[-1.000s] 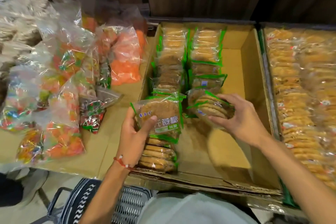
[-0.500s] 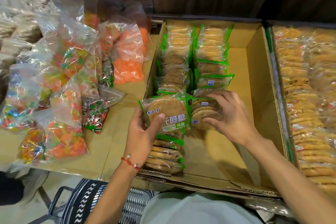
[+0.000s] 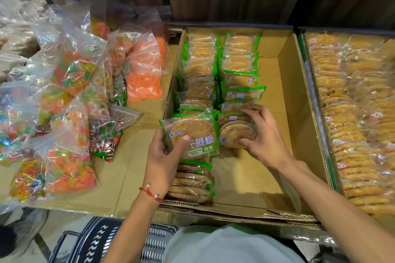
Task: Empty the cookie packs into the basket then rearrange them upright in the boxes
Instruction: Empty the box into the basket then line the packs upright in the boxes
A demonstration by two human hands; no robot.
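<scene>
Cardboard box (image 3: 272, 92) — its near corner stack (image 3: 192, 183) half hidden by the left hand (image 3: 163, 156), thumb pinching a green-edged cookie pack (image 3: 196, 132) upright. The right hand (image 3: 264, 140) curls round a few packs (image 3: 234, 129) in the second row — basket (image 3: 102, 241) cut off below.

Cookie packs (image 3: 193, 134) in both hands
</scene>
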